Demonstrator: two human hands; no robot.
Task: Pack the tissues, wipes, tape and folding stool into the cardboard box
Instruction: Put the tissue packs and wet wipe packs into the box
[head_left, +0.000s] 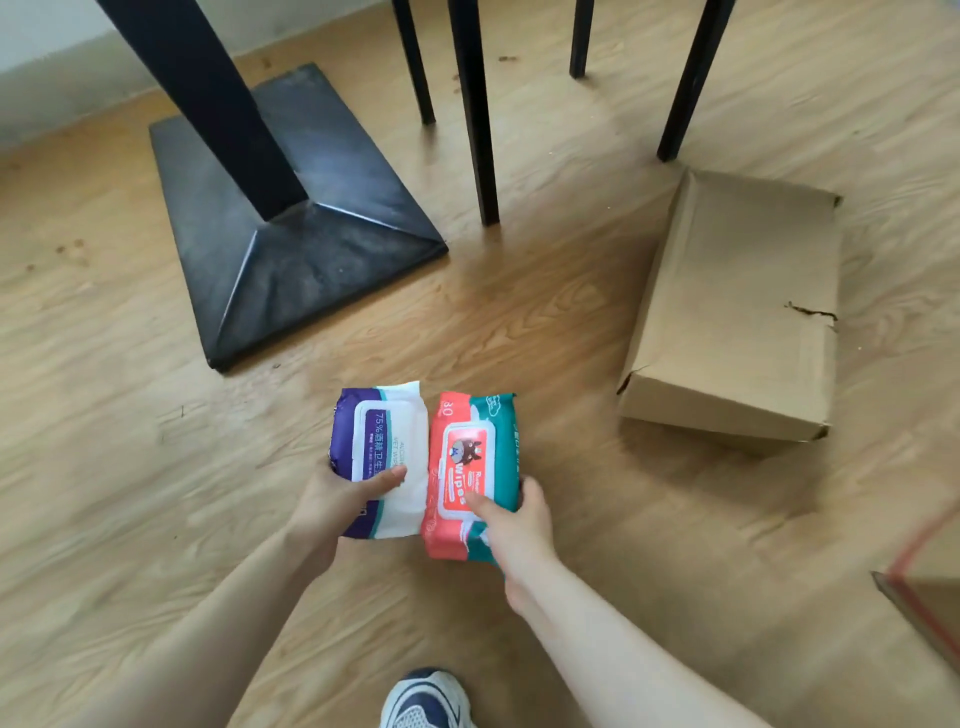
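Observation:
Two packs of wet wipes are held side by side just above the wooden floor. My left hand (343, 499) grips the purple and white wipes pack (379, 441) at its near end, thumb on top. My right hand (511, 519) grips the red and teal wipes pack (470, 467) the same way. A flat, closed cardboard box (737, 312) lies on the floor to the right. At the right edge a corner of another cardboard box (930, 597) with red tape shows, blurred. No tissues, tape or stool are in view.
A black table pedestal with a square base (291, 234) stands on the floor ahead to the left. Black chair legs (478, 130) stand behind the packs. My shoe (426, 701) is at the bottom edge.

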